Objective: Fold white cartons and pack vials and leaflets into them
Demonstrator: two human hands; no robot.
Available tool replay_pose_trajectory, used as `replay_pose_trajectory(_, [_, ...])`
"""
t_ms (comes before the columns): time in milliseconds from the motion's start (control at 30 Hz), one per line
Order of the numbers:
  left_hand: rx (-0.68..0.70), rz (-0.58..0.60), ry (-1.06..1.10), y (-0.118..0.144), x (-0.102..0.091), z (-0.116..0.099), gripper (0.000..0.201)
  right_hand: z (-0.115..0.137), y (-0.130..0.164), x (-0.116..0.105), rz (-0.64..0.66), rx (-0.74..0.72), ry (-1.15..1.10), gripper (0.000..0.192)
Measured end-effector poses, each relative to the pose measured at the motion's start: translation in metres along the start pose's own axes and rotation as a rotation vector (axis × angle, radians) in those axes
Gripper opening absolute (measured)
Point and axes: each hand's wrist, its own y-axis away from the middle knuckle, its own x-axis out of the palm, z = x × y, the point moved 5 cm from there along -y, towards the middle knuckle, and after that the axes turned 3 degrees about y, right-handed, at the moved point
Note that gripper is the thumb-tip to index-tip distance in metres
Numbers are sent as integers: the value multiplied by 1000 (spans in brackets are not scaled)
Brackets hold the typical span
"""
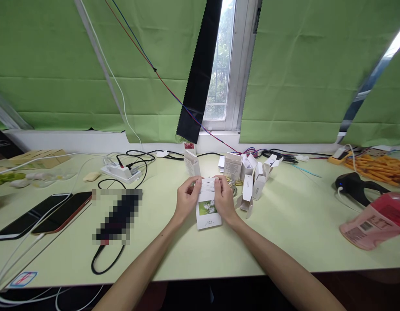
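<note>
Between my two hands is a white printed card-like piece (209, 220), possibly a flattened small box, with lines of text at its far end and a photo of white flowers on green. My left hand (187, 196) pinches its left edge, thumb on top. On the opposite edge my right hand (224, 198) grips it the same way. Just beyond my left hand stands a small white carton (191, 163). Several white cartons, one with printed text (233, 166) and one with open flaps (247, 192), are grouped beyond my right hand, near small gold-coloured pieces (237, 183).
A power strip (122, 172) with tangled cables lies at the back left. Two phones or tablets (65, 211) and a pixelated dark item (118, 218) are on the left. A black scanner-like device (352, 186), a pink container (370, 224) and orange sticks (381, 168) occupy the right.
</note>
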Motion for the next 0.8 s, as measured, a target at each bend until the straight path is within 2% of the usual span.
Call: replay_pose_trajectory(800, [-25,-2,-4,-1,0,6,34,2,0,0,15,3,-6,30])
